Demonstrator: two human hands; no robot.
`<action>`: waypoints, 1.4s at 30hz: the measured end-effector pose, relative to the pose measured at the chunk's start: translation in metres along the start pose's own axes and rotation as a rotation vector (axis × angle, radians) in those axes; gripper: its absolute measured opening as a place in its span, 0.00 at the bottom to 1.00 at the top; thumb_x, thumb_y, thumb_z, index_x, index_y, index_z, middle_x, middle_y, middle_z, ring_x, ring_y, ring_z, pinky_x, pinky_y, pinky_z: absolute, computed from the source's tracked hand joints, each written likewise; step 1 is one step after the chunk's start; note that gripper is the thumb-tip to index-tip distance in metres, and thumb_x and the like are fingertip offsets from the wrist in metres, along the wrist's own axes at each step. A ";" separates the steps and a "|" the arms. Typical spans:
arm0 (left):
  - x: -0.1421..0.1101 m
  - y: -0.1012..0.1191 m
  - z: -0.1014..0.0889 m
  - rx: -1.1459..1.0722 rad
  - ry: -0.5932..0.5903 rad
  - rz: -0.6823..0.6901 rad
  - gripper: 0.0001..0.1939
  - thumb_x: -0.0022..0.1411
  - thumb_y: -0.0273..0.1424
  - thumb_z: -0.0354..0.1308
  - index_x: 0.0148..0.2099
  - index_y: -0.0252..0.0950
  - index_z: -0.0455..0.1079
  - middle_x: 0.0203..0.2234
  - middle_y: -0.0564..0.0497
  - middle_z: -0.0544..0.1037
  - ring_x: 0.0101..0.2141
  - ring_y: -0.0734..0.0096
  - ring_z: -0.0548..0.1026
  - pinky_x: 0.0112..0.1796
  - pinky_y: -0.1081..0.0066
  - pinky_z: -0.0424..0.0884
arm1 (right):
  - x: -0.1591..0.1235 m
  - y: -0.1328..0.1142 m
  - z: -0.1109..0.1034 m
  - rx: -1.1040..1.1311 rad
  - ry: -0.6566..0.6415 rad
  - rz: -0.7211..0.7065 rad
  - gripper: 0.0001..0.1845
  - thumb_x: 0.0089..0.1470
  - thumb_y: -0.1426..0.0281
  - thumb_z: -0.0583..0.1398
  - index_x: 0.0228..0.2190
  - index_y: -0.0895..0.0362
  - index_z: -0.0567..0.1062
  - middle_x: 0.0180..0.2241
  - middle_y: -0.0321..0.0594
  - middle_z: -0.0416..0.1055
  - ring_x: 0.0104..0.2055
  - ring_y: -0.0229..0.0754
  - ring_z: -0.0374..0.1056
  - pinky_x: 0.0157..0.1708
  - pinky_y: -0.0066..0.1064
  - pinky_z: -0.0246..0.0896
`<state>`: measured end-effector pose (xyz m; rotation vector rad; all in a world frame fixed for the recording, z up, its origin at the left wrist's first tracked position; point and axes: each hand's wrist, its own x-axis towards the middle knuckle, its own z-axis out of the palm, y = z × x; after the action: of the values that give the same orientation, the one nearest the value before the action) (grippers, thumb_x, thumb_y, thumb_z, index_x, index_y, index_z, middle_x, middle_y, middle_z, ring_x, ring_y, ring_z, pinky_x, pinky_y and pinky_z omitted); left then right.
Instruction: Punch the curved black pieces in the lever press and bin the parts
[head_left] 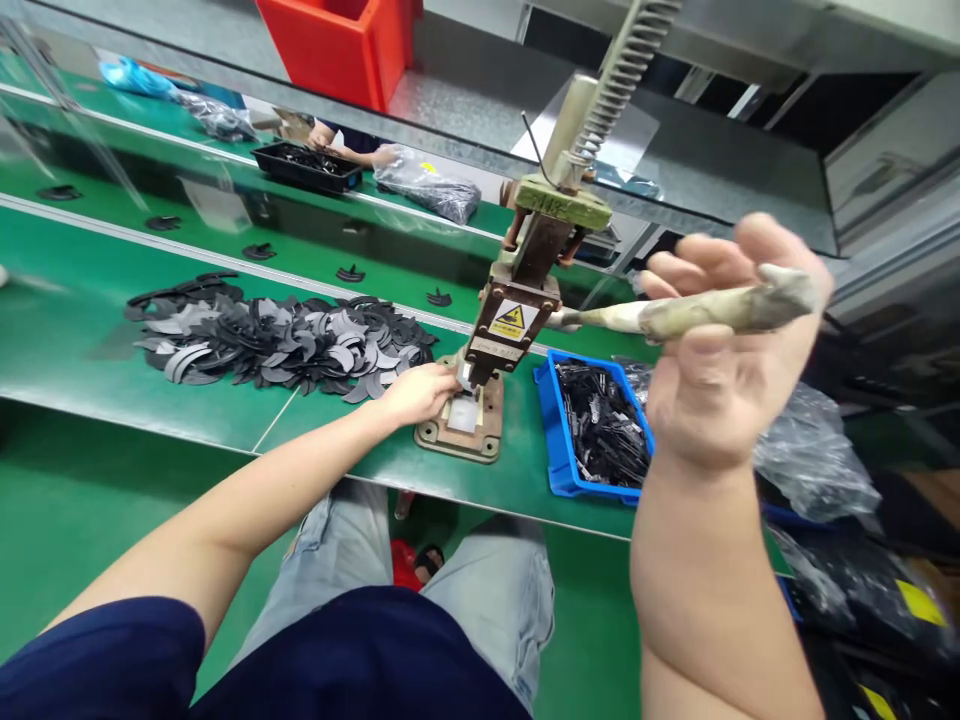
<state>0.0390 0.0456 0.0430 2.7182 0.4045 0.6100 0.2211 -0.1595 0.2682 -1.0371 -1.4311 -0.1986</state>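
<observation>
A hand-operated lever press [517,310] stands in front of me, with a yellow warning label on its ram housing. My left hand [424,392] reaches to the press base [459,440], its fingertips pinched together just under the ram; what they hold is hidden. Across the palm of my right hand [720,370] lies the press lever [697,312], its grip wrapped in worn, pale material. The fingers there curl loosely round it, with the thumb below. Left of the press spreads a heap of black and grey curved pieces [300,340].
A blue bin [551,430] of small black parts sits right of the press, with plastic bags [814,450] beyond. Several black parts lie spaced along the green strip behind. A red bin [337,50] stands on the shelf above. Across the line, a co-worker's hands are over a black tray [307,172].
</observation>
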 end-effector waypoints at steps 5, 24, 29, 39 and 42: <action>0.006 0.003 0.001 0.002 -0.054 0.061 0.17 0.72 0.26 0.52 0.52 0.39 0.81 0.46 0.44 0.81 0.49 0.59 0.78 0.52 0.63 0.74 | -0.011 -0.007 0.018 -0.012 0.067 -0.009 0.09 0.63 0.65 0.65 0.35 0.53 0.70 0.32 0.34 0.68 0.35 0.37 0.72 0.45 0.40 0.73; 0.018 -0.045 -0.037 0.270 -0.027 -0.491 0.21 0.67 0.49 0.59 0.40 0.36 0.77 0.40 0.40 0.79 0.46 0.53 0.79 0.48 0.61 0.73 | -0.143 0.023 0.040 -0.221 0.139 -0.102 0.09 0.57 0.70 0.63 0.26 0.49 0.69 0.25 0.31 0.70 0.35 0.45 0.72 0.59 0.65 0.68; 0.039 -0.037 -0.026 0.115 -0.152 -0.634 0.21 0.62 0.51 0.62 0.36 0.36 0.77 0.41 0.37 0.83 0.47 0.49 0.81 0.48 0.61 0.74 | -0.143 0.021 0.038 -0.208 0.114 -0.098 0.09 0.57 0.71 0.63 0.27 0.50 0.69 0.26 0.32 0.70 0.36 0.46 0.73 0.57 0.66 0.69; -0.001 -0.034 -0.039 -0.560 -0.033 -0.721 0.14 0.70 0.42 0.62 0.43 0.37 0.68 0.28 0.49 0.81 0.27 0.67 0.82 0.32 0.70 0.75 | -0.144 0.022 0.041 -0.182 0.139 -0.114 0.10 0.55 0.74 0.63 0.27 0.49 0.68 0.26 0.30 0.70 0.37 0.46 0.73 0.59 0.65 0.68; -0.009 -0.020 -0.032 -0.996 -0.023 -0.735 0.21 0.59 0.40 0.74 0.45 0.35 0.69 0.27 0.52 0.79 0.25 0.71 0.81 0.30 0.73 0.76 | -0.144 0.021 0.045 -0.188 0.180 -0.097 0.10 0.57 0.72 0.62 0.27 0.49 0.67 0.25 0.30 0.69 0.36 0.45 0.72 0.59 0.65 0.68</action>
<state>0.0130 0.0690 0.0594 1.4835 0.7766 0.3947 0.1746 -0.1824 0.1252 -1.0738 -1.3178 -0.4935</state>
